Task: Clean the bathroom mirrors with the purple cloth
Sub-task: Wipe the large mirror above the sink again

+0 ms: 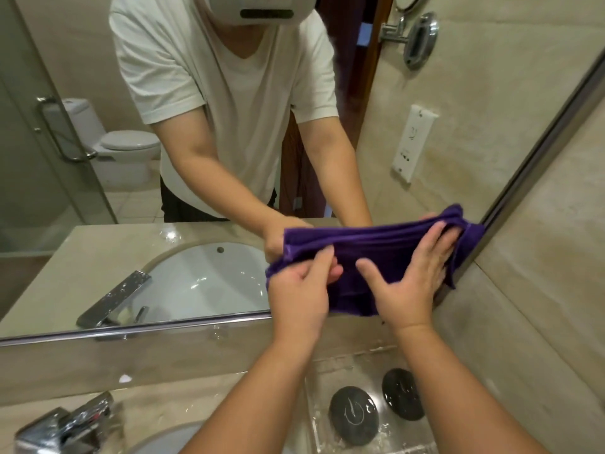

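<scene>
A folded purple cloth is pressed against the lower right corner of the large wall mirror. My left hand pinches the cloth's left end between thumb and fingers. My right hand lies flat on the cloth's right part with fingers spread, pushing it onto the glass beside the mirror's metal frame. The mirror shows both hands and the cloth from the other side. A small round mirror on a chrome arm shows only as a reflection at the top right.
A chrome faucet stands at the lower left over the white sink. Two dark round lids rest in a clear tray on the wet counter below my arms. A beige tiled wall closes the right side.
</scene>
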Demonstrator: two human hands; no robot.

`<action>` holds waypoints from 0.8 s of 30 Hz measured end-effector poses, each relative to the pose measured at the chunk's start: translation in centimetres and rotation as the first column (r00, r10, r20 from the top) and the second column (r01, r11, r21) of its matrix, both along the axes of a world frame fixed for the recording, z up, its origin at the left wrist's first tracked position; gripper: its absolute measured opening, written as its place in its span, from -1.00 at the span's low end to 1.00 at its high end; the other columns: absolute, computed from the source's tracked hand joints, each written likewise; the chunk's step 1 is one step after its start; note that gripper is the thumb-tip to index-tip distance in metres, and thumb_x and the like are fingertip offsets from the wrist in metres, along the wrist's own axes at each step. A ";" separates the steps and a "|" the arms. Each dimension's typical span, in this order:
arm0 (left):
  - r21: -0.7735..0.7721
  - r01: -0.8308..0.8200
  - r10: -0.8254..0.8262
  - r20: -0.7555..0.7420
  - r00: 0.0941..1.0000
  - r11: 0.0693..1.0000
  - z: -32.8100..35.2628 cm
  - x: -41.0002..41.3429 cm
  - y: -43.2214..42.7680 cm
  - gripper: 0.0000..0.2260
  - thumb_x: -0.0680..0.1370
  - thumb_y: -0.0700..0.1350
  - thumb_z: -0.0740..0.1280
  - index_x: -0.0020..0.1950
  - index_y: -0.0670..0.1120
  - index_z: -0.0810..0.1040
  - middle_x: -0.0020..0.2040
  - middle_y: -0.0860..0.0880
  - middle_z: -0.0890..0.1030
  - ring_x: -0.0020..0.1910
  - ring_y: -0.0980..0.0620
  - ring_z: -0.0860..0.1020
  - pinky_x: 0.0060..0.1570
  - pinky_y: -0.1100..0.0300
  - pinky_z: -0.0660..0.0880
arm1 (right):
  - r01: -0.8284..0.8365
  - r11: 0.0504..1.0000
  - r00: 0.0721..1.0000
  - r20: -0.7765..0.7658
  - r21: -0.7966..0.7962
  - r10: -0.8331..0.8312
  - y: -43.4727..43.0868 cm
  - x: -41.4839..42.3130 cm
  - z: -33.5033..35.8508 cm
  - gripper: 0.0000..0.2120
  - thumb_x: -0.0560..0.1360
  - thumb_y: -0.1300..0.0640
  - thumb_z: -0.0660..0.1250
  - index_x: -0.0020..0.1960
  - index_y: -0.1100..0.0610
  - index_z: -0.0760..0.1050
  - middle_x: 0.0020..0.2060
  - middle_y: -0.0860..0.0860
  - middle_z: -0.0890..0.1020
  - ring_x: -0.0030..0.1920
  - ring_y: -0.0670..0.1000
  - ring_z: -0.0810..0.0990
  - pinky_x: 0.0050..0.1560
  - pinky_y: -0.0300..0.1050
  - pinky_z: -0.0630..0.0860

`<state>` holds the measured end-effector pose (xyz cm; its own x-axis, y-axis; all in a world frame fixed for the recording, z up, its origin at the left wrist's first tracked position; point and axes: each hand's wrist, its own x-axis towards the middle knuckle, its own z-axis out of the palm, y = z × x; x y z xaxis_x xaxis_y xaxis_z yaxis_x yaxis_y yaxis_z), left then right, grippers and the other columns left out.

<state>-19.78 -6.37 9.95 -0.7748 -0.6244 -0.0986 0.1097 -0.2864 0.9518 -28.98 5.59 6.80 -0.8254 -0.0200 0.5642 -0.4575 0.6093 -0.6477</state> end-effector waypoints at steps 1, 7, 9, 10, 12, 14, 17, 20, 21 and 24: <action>-0.034 0.026 -0.027 -0.042 0.999 0.999 2.2 0.0 -0.7 -0.78 0.54 -0.03 0.44 -0.28 -0.02 0.74 -0.23 -0.07 0.73 -0.15 0.00 0.72 0.00 0.10 0.60 | 0.023 0.998 0.999 -0.042 -0.060 -0.025 -0.7 -0.4 1.9 0.22 0.28 -0.55 0.27 0.62 -0.04 -0.32 0.60 0.07 -0.27 0.58 -0.01 -0.31 0.52 0.22 -0.18; -0.250 0.067 -0.119 -0.199 0.973 0.966 17.0 -1.0 -1.7 -0.73 0.53 0.10 0.43 -0.20 -0.08 0.70 -0.25 -0.02 0.73 -0.24 0.06 0.72 -0.35 0.31 0.56 | 0.217 0.942 0.889 -0.347 -0.257 -0.299 -2.8 -3.6 16.3 0.19 0.31 -0.64 0.15 0.62 0.17 0.01 0.61 0.23 0.05 0.59 0.24 0.04 0.44 0.42 0.06; -0.270 0.037 -0.102 -0.232 0.967 0.962 19.6 -1.5 -1.6 -0.71 0.54 0.12 0.41 -0.18 -0.09 0.69 -0.26 -0.02 0.73 -0.27 0.08 0.71 -0.44 0.38 0.51 | 0.270 0.926 0.835 -0.414 -0.263 -0.361 -2.5 -4.8 19.3 0.18 0.31 -0.65 0.15 0.62 0.16 0.05 0.60 0.21 0.10 0.59 0.22 0.09 0.40 0.44 0.12; -0.293 0.021 -0.096 -0.246 0.965 0.956 19.9 -1.8 -1.5 -0.69 0.54 0.14 0.40 -0.18 -0.08 0.69 -0.26 0.00 0.73 -0.27 0.10 0.71 -0.44 0.38 0.51 | 0.287 0.924 0.816 -0.440 -0.253 -0.374 -2.3 -5.2 19.9 0.17 0.32 -0.65 0.15 0.61 0.15 0.05 0.60 0.20 0.11 0.59 0.21 0.10 0.40 0.43 0.12; -0.349 0.015 -0.104 -0.239 0.966 0.937 18.5 -2.3 -1.2 -0.66 0.54 0.21 0.37 -0.19 -0.04 0.70 -0.26 0.04 0.73 -0.25 0.13 0.71 -0.34 0.29 0.57 | 0.300 0.932 0.808 -0.465 -0.206 -0.362 -1.6 -5.7 19.2 0.16 0.33 -0.64 0.17 0.62 0.15 0.03 0.60 0.20 0.10 0.59 0.21 0.09 0.42 0.36 0.12; -0.359 0.027 -0.104 -0.199 0.974 0.933 15.3 -2.6 -0.8 -0.63 0.51 0.26 0.36 -0.23 -0.01 0.71 -0.27 0.05 0.72 -0.24 0.11 0.71 -0.16 0.13 0.59 | 0.282 0.945 0.836 -0.440 -0.165 -0.327 -0.8 -5.7 16.0 0.16 0.34 -0.63 0.15 0.62 0.15 0.00 0.60 0.22 0.08 0.58 0.21 0.08 0.45 0.26 0.10; -0.368 0.049 -0.098 -0.117 0.988 0.929 8.9 -3.1 -0.1 -0.74 0.44 0.30 0.38 -0.23 0.16 0.71 -0.30 0.04 0.72 -0.22 0.06 0.71 0.01 -0.03 0.61 | 0.249 0.961 0.909 -0.314 -0.123 -0.276 0.5 -5.1 8.8 0.18 0.33 -0.63 0.10 0.63 0.17 -0.05 0.60 0.25 0.02 0.57 0.24 0.08 0.47 0.20 0.09; -0.383 0.104 -0.114 -0.003 0.994 0.918 2.4 -3.1 0.4 -0.73 0.38 0.37 0.35 -0.17 0.23 0.70 -0.29 0.09 0.72 -0.20 0.10 0.71 0.06 -0.04 0.61 | 0.237 0.969 0.950 -0.192 -0.074 -0.247 1.2 -4.4 1.7 0.22 0.31 -0.65 0.03 0.62 0.23 -0.07 0.58 0.32 0.02 0.55 0.24 0.06 0.47 0.11 0.04; -0.370 0.123 -0.124 0.021 0.992 0.921 0.5 -2.9 0.5 -0.72 0.38 0.38 0.34 -0.17 0.24 0.70 -0.28 0.09 0.72 -0.19 0.11 0.71 0.07 -0.04 0.60 | 0.234 0.970 0.956 -0.168 -0.063 -0.242 1.4 -4.3 -0.2 0.22 0.31 -0.65 0.01 0.61 0.25 -0.07 0.58 0.34 0.03 0.54 0.24 0.07 0.47 0.06 0.02; -0.298 0.167 -0.153 0.069 0.986 0.940 -3.9 -2.5 0.5 -0.72 0.36 0.37 0.36 -0.13 0.24 0.70 -0.25 0.08 0.73 -0.17 0.12 0.71 0.07 -0.01 0.61 | 0.240 0.970 0.963 -0.122 -0.032 -0.242 1.7 -4.3 -4.1 0.22 0.30 -0.67 -0.02 0.60 0.23 -0.10 0.56 0.37 0.05 0.54 0.21 0.05 0.48 -0.05 -0.05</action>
